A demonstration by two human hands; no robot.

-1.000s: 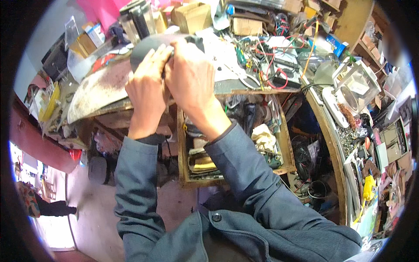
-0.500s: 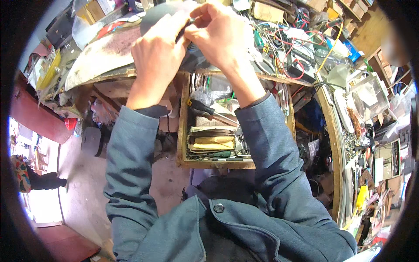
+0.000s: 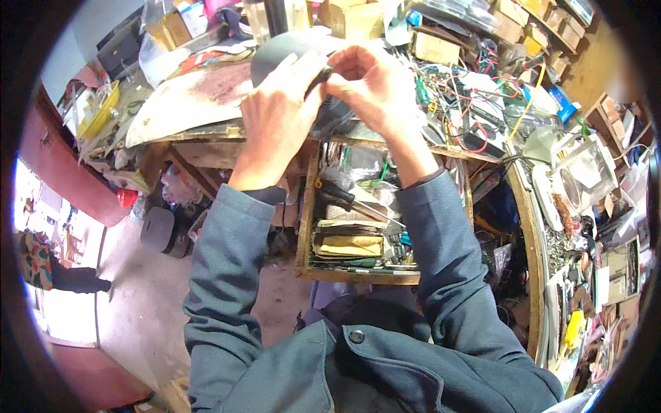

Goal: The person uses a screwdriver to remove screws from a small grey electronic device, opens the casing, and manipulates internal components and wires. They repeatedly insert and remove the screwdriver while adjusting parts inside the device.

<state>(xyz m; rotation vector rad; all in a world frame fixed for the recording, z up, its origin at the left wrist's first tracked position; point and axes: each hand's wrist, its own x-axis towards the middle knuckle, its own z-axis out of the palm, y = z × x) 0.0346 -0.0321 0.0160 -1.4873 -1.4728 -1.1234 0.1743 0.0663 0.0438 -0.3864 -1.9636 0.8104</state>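
A dark grey, rounded, smooth-surfaced object [image 3: 270, 56] sits at the front of the workbench, mostly hidden behind my hands; its kind cannot be made out. My left hand [image 3: 284, 103] grips its near side, fingers closed over it. Close beside it, my right hand [image 3: 368, 86] has thumb and fingertips bent together at a small dark part [image 3: 318, 79] on the object's right side. Whatever lies between those right fingertips is too small or hidden to name. Below the hands, more of a dark, ridged form [image 3: 334, 115] shows at the bench edge.
Under the bench an open wooden drawer [image 3: 358, 277] holds a screwdriver [image 3: 336, 193], a yellow packet [image 3: 351, 246] and small tools. A stained white sheet [image 3: 186, 103] lies left. Tangled wires [image 3: 468, 103] crowd the right. Another person's dark sleeve [image 3: 79, 279] shows at far left.
The whole view has shifted, so hands, bench and drawer sit lower and farther right in the picture. Both hands stay at the grey object, with the right fingertips still bent together.
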